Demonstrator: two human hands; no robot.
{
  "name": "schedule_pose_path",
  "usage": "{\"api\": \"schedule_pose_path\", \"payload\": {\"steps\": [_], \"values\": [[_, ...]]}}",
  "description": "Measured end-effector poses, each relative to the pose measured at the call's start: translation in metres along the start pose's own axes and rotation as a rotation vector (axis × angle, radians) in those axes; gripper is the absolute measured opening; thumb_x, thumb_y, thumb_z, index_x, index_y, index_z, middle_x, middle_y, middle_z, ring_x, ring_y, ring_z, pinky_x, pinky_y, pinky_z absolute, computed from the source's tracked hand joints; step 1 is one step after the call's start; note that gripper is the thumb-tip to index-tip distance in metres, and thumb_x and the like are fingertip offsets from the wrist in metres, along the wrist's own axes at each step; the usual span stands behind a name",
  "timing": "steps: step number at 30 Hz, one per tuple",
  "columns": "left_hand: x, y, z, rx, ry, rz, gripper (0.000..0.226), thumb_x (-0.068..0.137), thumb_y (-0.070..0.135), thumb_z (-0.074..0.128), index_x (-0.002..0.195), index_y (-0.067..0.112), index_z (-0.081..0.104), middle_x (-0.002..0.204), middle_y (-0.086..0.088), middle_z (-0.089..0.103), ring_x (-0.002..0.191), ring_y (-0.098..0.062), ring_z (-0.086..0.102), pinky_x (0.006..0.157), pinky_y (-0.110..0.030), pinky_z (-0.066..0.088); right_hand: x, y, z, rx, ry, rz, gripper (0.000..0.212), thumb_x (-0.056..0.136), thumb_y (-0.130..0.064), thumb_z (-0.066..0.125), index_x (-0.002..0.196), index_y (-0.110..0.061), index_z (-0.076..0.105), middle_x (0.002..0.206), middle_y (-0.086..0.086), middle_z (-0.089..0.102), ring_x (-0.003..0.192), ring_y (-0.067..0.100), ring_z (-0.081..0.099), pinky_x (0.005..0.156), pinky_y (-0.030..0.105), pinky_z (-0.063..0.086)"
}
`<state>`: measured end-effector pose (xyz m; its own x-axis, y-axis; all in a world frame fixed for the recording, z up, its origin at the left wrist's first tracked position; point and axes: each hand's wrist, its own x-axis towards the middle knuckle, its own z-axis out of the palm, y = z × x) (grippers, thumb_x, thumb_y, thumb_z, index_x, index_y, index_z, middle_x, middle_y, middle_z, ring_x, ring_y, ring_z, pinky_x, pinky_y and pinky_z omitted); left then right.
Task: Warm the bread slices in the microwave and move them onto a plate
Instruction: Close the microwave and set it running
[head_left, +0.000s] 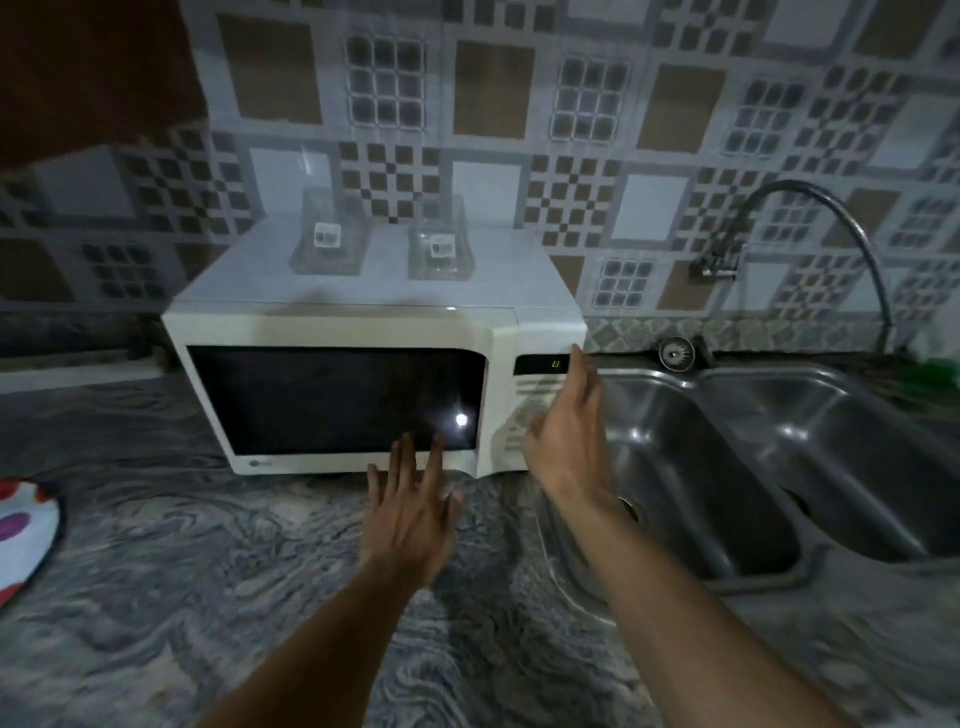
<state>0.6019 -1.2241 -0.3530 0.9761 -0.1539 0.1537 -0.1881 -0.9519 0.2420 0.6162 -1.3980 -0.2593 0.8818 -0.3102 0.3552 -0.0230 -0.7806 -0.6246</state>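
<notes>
White microwave (332, 332) is set upright on marbled counter (208, 571), just left of sink (727, 415). Door is shut, window dark; green digits are lit on display (540, 365).

A steel double sink (701, 467) sits under a curved tap (795, 183) in the marbled counter (182, 571).

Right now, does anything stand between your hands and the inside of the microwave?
Yes: the microwave door is closed across the front. The left hand reaches at its lower edge, and the right hand is by the control panel. The dark window shows nothing inside.
</notes>
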Motion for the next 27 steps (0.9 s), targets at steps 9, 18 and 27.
{"api": "schedule_pose_path", "payload": {"steps": [9,18,27], "values": [[-0.014,0.009,0.086,0.065,-0.179,-0.113,0.066,0.092,0.067,-0.001,0.153,0.043,-0.009,0.164,-0.007,-0.012,0.150,-0.026,-0.018,0.119,-0.054,-0.010,0.018,0.064,0.029,0.182,-0.144,0.119,0.049,0.097,-0.022,0.062,0.138,-0.025,0.035,0.127,0.003,0.061,0.110,0.027,0.062,0.081,0.033,0.049],[-0.013,0.013,0.090,0.032,-0.106,-0.135,0.065,0.093,0.068,0.007,0.153,0.045,0.000,0.165,-0.003,-0.004,0.151,-0.021,-0.012,0.120,-0.051,-0.007,0.022,0.071,0.044,0.116,0.011,0.046,0.031,0.098,-0.025,0.059,0.123,-0.016,0.042,0.114,0.002,0.058,0.095,0.025,0.061,0.069,0.029,0.039],[-0.012,0.013,0.088,0.051,-0.067,-0.141,0.068,0.091,0.070,0.007,0.153,0.045,0.005,0.165,-0.003,0.001,0.152,-0.021,-0.007,0.121,-0.050,-0.004,0.021,0.078,0.052,0.160,0.004,0.032,0.034,0.097,-0.026,0.061,0.126,-0.017,0.044,0.114,-0.002,0.056,0.090,0.013,0.055,0.070,0.027,0.041]]}}
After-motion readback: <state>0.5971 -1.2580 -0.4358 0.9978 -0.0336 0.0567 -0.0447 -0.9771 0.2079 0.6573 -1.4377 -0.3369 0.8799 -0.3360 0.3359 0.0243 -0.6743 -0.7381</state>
